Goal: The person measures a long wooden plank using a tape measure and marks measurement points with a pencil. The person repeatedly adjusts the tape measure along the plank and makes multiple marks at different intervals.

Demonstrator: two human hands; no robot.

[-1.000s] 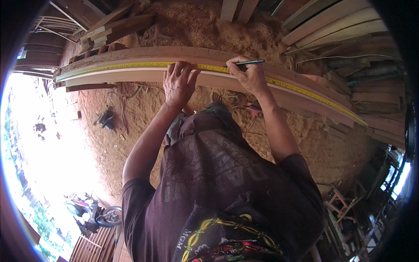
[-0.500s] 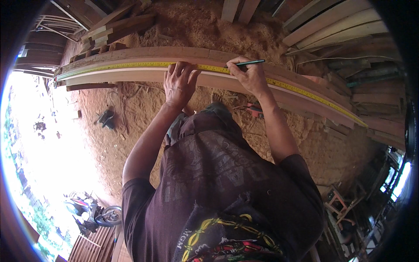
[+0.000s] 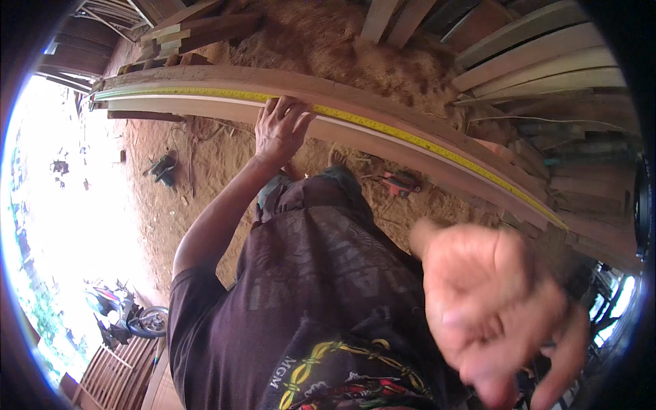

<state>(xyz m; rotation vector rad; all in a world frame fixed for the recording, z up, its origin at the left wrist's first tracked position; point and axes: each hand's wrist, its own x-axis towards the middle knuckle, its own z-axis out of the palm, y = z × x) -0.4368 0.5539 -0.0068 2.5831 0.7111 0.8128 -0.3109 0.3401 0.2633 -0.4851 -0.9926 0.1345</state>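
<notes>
A yellow tape measure runs lengthwise along a long wooden beam, from its far left end to its right. Bent over the near edge, the fingers of my left hand press the tape against the wood, left of the beam's middle. My right hand is raised off the beam, close to the camera at lower right. It is smeared by motion, palm partly showing and fingers pointing downward. I see no pencil in it; whether something is tucked between the fingers is hidden.
A red power tool lies on the sawdust-covered ground beyond my shirt, and a dark one to the left. Planks are stacked at far right, more timber at far left. A motorcycle stands at lower left.
My right hand has left the tape and beam, where it held a pencil, and swung back toward the camera. The pencil is out of sight. My left hand stays on the tape.
</notes>
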